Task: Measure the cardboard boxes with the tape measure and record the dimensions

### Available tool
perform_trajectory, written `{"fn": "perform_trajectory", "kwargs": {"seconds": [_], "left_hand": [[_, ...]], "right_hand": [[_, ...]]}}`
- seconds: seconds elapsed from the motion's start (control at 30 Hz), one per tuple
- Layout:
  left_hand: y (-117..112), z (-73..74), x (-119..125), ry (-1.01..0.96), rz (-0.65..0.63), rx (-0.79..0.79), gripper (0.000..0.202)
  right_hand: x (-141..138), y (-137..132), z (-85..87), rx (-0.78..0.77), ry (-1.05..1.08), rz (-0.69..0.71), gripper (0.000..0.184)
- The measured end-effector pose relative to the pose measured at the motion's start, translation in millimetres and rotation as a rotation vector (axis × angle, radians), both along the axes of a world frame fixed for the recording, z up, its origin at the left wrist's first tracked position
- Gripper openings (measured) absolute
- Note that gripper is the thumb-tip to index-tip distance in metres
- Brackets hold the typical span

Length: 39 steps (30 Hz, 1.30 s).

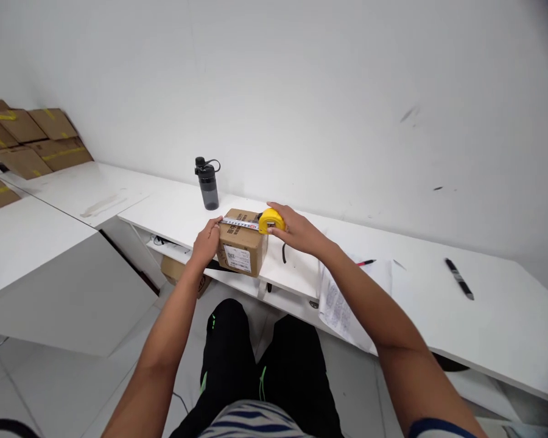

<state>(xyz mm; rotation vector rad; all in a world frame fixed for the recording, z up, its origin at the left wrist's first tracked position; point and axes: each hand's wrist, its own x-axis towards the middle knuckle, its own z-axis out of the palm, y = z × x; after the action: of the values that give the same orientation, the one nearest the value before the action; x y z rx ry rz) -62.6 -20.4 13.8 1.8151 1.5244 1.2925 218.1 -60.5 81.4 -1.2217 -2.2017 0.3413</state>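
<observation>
A small brown cardboard box [241,250] with a white label sits at the front edge of the white table [438,304]. My right hand [296,230] is closed round a yellow tape measure [271,220] at the box's right top edge. The tape's blade [238,222] stretches left across the box top. My left hand [206,242] pinches the blade's end at the box's left top edge.
A dark grey water bottle [207,183] stands behind the box. Printed paper sheets [347,292] with a red pen [366,263] lie to the right, a black marker [459,278] farther right. Flattened cardboard boxes [27,143] are stacked far left. Another box [178,271] sits under the table.
</observation>
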Motion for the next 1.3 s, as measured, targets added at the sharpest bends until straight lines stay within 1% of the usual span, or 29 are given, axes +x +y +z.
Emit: {"fn": "perform_trajectory", "kwargs": {"seconds": [0.1, 0.2, 0.27, 0.33, 0.37, 0.43, 0.5, 0.53, 0.6, 0.63, 0.67, 0.7, 0.73, 0.77, 0.83, 0.9, 0.97, 1.0, 1.07, 1.13, 1.17, 1.2, 1.23, 1.3], "left_hand": [[-3, 2.0, -1, -0.021, 0.007, -0.003, 0.045], [-9, 3.9, 8, 0.025, 0.007, 0.021, 0.044], [-11, 4.2, 18, 0.007, 0.010, 0.056, 0.043], [-9, 4.8, 26, -0.046, 0.038, 0.067, 0.044], [-6, 5.7, 30, -0.068, 0.056, 0.059, 0.044], [0, 9.1, 34, -0.101, 0.092, 0.019, 0.045], [2, 14.6, 37, -0.103, 0.126, 0.011, 0.050], [-2, 17.9, 39, -0.074, 0.161, 0.064, 0.054], [-18, 24.3, 45, 0.021, 0.250, 0.283, 0.058], [-30, 26.5, 50, 0.067, 0.289, 0.417, 0.058], [-43, 27.3, 57, 0.083, 0.294, 0.526, 0.056], [-57, 25.9, 66, 0.052, 0.258, 0.567, 0.056], [-70, 22.2, 77, -0.020, 0.196, 0.563, 0.058], [-81, 15.8, 89, -0.100, 0.100, 0.520, 0.060], [-99, -3.3, 116, -0.221, -0.116, 0.329, 0.066], [-109, -26.3, 144, -0.316, -0.277, 0.128, 0.072], [-111, -45.8, 172, -0.385, -0.358, -0.022, 0.069], [-110, -52.5, 186, -0.408, -0.385, -0.083, 0.065], [-101, -59.5, 212, -0.415, -0.452, -0.192, 0.056], [-85, -60.7, 235, -0.370, -0.552, -0.253, 0.051], [-76, -60.8, 245, -0.317, -0.606, -0.257, 0.049], [-66, -61.2, 254, -0.247, -0.646, -0.249, 0.047], [-57, -62.3, 261, -0.170, -0.667, -0.240, 0.046], [-42, -66.9, 272, -0.037, -0.656, -0.243, 0.046]], "right_hand": [[-5, 10, 0.7, 0.014, 0.067, 0.045, 0.064], [-15, 19, -5.2, 0.014, 0.115, 0.083, 0.064], [-29, 26, -9.2, 0.046, 0.130, 0.117, 0.063], [-48, 35, -10.0, 0.092, 0.132, 0.140, 0.064], [-58, 42, -8.7, 0.095, 0.140, 0.132, 0.065], [-74, 55, -3.6, 0.100, 0.120, 0.171, 0.063], [-81, 65, 2.9, 0.112, 0.092, 0.185, 0.057], [-81, 66, 5.6, 0.124, 0.081, 0.199, 0.054], [-73, 56, 7.7, 0.162, 0.116, 0.198, 0.050], [-66, 45, 6.2, 0.181, 0.168, 0.189, 0.051], [-58, 31, 2.6, 0.196, 0.243, 0.172, 0.054], [-50, 14, -3.3, 0.201, 0.334, 0.158, 0.059], [-41, -5, -11.8, 0.202, 0.430, 0.140, 0.065], [-34, -25, -22.4, 0.201, 0.509, 0.120, 0.070], [-18, -63, -48.6, 0.224, 0.574, 0.082, 0.077], [3, -95, -76.6, 0.221, 0.521, 0.035, 0.080], [34, -115, -100.2, 0.197, 0.405, -0.073, 0.081], [54, -120, -109.1, 0.171, 0.316, -0.147, 0.080], [102, -120, -120.8, 0.090, 0.118, -0.353, 0.071], [151, -106, -126.6, -0.030, -0.006, -0.633, 0.056], [173, -95, -128.4, -0.081, -0.097, -0.738, 0.053], [191, -83, -130.0, -0.131, -0.219, -0.796, 0.051], [206, -70, -131.4, -0.171, -0.336, -0.818, 0.051], [226, -46, -134.0, -0.201, -0.478, -0.787, 0.047]]}}
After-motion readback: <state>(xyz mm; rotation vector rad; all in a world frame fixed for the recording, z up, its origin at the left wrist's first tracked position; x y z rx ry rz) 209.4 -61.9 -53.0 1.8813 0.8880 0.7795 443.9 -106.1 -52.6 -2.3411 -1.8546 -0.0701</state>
